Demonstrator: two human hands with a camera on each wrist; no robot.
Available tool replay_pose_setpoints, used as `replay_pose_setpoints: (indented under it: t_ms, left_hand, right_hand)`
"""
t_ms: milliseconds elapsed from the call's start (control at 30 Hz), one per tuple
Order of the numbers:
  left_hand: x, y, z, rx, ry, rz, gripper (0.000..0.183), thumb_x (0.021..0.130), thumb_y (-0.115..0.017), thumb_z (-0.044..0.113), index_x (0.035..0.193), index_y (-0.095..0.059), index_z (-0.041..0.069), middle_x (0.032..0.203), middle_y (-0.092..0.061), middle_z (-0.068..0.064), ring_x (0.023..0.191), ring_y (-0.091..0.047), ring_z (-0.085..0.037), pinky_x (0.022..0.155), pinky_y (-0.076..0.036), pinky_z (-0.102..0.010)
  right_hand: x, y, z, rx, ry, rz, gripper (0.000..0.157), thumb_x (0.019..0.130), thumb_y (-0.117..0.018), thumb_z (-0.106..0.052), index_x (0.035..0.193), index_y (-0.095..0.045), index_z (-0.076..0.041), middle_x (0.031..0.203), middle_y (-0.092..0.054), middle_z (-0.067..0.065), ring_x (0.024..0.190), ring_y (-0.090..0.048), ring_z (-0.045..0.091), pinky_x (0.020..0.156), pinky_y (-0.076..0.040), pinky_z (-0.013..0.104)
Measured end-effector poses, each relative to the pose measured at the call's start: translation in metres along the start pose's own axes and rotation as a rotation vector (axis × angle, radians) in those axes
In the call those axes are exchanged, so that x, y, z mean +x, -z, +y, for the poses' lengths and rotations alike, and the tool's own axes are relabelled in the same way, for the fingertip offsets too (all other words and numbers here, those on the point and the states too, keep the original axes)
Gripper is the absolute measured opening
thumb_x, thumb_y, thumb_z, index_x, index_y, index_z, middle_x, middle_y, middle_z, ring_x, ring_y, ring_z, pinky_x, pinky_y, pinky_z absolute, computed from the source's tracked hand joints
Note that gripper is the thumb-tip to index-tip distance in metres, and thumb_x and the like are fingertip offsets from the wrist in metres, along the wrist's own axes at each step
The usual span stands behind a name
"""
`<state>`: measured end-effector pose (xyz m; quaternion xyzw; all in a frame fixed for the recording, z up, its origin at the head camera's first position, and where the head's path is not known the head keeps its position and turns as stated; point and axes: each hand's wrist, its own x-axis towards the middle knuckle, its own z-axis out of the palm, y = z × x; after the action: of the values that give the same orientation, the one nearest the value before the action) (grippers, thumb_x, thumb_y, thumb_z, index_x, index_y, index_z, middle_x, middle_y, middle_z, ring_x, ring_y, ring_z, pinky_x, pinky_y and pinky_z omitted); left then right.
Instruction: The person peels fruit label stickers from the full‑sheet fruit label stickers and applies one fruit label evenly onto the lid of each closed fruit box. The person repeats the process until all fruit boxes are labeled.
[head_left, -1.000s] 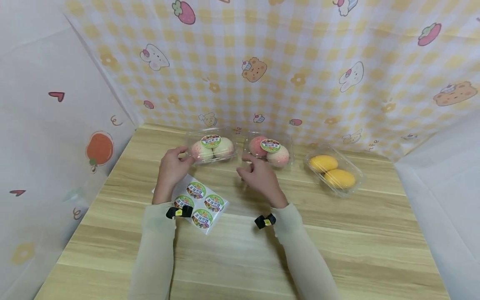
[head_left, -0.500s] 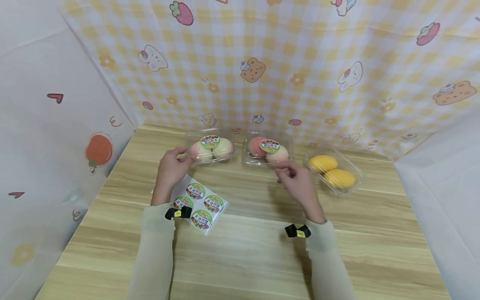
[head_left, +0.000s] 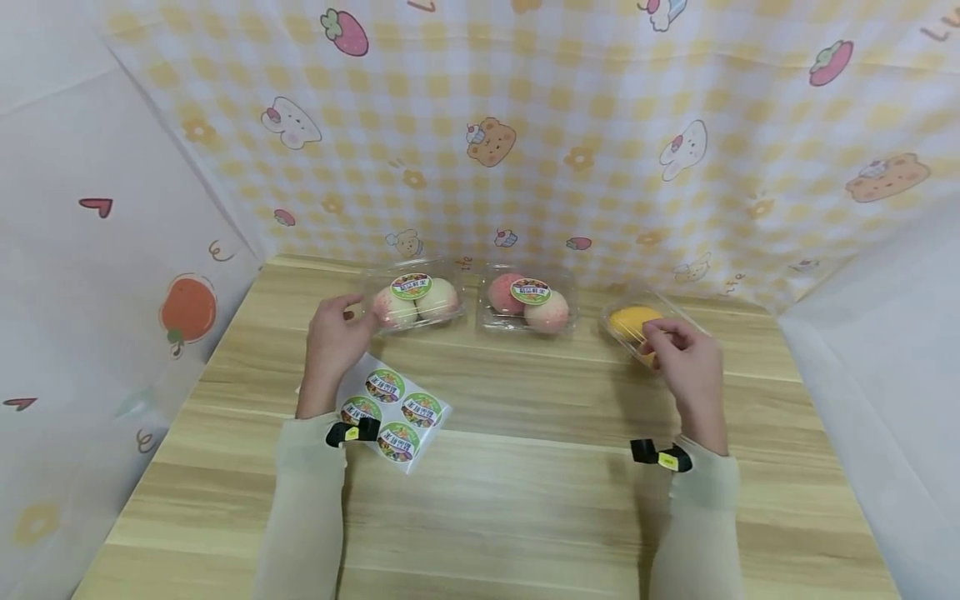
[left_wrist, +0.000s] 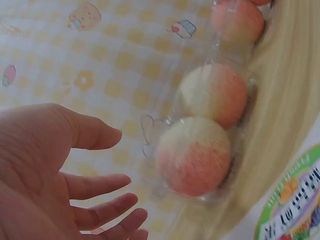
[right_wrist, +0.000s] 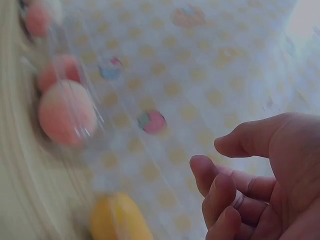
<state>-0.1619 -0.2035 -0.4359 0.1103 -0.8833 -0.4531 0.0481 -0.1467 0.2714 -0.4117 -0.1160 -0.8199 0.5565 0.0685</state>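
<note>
In the head view my left hand [head_left: 337, 340] is beside the left clear plastic box, which holds two peaches [head_left: 437, 298] and bears an oval sticker [head_left: 412, 287] on its lid. The left wrist view shows that hand [left_wrist: 95, 185] with fingers spread and nothing in it, apart from the box. My right hand [head_left: 688, 367], fingers loosely bent and holding nothing, hovers over the right box, partly hiding its yellow mangoes [head_left: 633, 319]. No sticker shows on the visible part of that box. Between them, a middle box of two peaches [head_left: 546, 314] has its own sticker [head_left: 530, 291].
A white sheet with several round fruit stickers [head_left: 401, 442] lies on the wooden table [head_left: 510, 517], partly under the left wrist. Just behind the boxes hangs a checked cloth [head_left: 555, 192]; white cloth [head_left: 127, 350] stands at the left side.
My right hand has travelled right, from the middle box to above the mango box. The left hand keeps its place beside the left box. The head view has shifted slightly.
</note>
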Motion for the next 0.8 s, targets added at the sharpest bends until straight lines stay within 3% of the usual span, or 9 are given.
replay_pose_setpoints:
  t_ms: [200,333,467,667,800]
  left_hand:
    - [-0.008,-0.002,0.018,-0.052,-0.061,0.076,0.049,0.107,-0.069,0.028,0.146,-0.066,-0.002,0.153,-0.055,-0.026,0.136,-0.057,-0.045,0.105,-0.048,-0.063]
    - [-0.015,-0.007,0.031,-0.144,-0.108,0.073,0.044,0.107,-0.070,0.023,0.143,-0.068,-0.002,0.147,-0.060,-0.024,0.131,-0.062,-0.041,0.105,-0.052,-0.058]
    - [-0.022,-0.018,0.044,-0.220,-0.163,0.020,0.040,0.105,-0.072,0.017,0.141,-0.069,0.000,0.144,-0.064,-0.020,0.125,-0.065,-0.036,0.104,-0.055,-0.053]
    - [-0.031,-0.041,0.059,-0.275,-0.274,-0.090,0.037,0.104,-0.073,0.011,0.138,-0.069,-0.003,0.142,-0.065,-0.018,0.124,-0.067,-0.034,0.105,-0.056,-0.050]
    - [-0.038,-0.057,0.067,-0.294,-0.296,-0.167,0.036,0.104,-0.073,0.011,0.138,-0.069,-0.001,0.137,-0.068,-0.015,0.123,-0.067,-0.032,0.106,-0.056,-0.047]
  right_hand:
    - [0.006,0.031,0.015,0.016,-0.113,0.067,0.020,0.107,-0.074,-0.028,0.114,-0.079,-0.010,0.075,-0.074,-0.011,0.063,-0.060,0.009,0.057,-0.051,0.021]
    - [0.008,0.044,0.023,0.017,-0.156,0.091,0.026,0.107,-0.075,-0.031,0.118,-0.079,-0.008,0.076,-0.075,-0.012,0.063,-0.061,0.010,0.056,-0.050,0.021]
    - [0.009,0.054,0.029,0.045,-0.199,0.111,0.026,0.106,-0.075,-0.031,0.118,-0.079,-0.008,0.077,-0.075,-0.011,0.064,-0.062,0.011,0.056,-0.049,0.021]
    - [0.009,0.066,0.039,0.045,-0.243,0.144,0.013,0.106,-0.074,-0.029,0.108,-0.078,-0.017,0.075,-0.074,-0.013,0.064,-0.062,0.011,0.058,-0.050,0.021]
    - [0.010,0.071,0.046,0.032,-0.268,0.154,0.008,0.106,-0.073,-0.028,0.104,-0.075,-0.020,0.074,-0.073,-0.014,0.065,-0.062,0.010,0.060,-0.051,0.021]
